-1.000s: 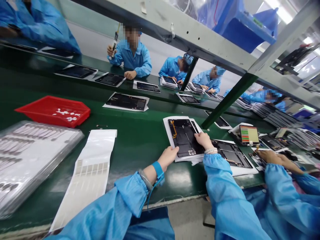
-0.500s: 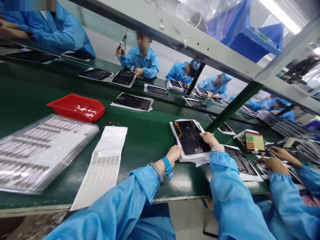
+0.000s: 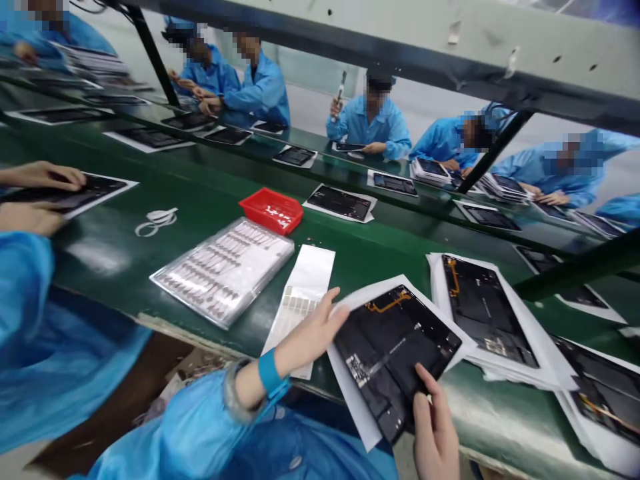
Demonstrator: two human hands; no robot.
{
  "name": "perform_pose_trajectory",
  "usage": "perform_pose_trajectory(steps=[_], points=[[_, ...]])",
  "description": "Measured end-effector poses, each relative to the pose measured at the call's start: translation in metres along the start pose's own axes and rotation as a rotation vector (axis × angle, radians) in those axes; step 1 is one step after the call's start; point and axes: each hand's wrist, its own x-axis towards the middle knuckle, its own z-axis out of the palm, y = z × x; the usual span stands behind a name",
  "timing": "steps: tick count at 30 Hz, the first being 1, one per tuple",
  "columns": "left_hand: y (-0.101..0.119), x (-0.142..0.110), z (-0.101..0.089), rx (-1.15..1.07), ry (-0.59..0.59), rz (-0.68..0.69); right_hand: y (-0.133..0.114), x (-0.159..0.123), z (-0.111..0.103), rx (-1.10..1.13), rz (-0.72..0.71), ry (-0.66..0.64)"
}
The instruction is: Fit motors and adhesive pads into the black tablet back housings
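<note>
An opened tablet (image 3: 393, 350) with black insides and an orange flex cable lies tilted on a white paper sheet (image 3: 350, 393) near the bench's front edge. My left hand (image 3: 310, 337), with a blue wrist strap, grips the sheet and tablet at the upper left edge, thumb on top. My right hand (image 3: 435, 420) holds the lower right side, one fingertip on the black surface and the thumb near the edge. Just to the right, a stack of paper sheets (image 3: 440, 293) carries another opened tablet (image 3: 493, 313).
Left of my hands are a strip of grey stickers (image 3: 300, 303), a clear tray of small wired parts (image 3: 225, 267) and a red bin (image 3: 270, 208) with white bits. A co-worker's hands (image 3: 45, 187) work at far left. A green post (image 3: 575, 267) slants at right.
The view has swung left. A tablet with its sheet has come off the stack toward me, turned and tilted in my hands; another tablet now shows on top of the stack.
</note>
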Motion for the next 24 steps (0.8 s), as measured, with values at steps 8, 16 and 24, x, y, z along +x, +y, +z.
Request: perform_pose_trajectory(steps=[8,16,24], points=[[-0.045,0.006,-0.069,0.717,0.224,0.126,-0.046,0.043,-0.039,-0.299,-0.383,-0.287],[-0.069,0.013,-0.064,0.417,0.194,0.046,-0.148,0.105,0.085,-0.236,-0.702,-0.635],[-0.068,0.006,-0.064,0.146,0.2,-0.01,-0.163,0.113,0.14,-0.489,-0.709,-0.713]])
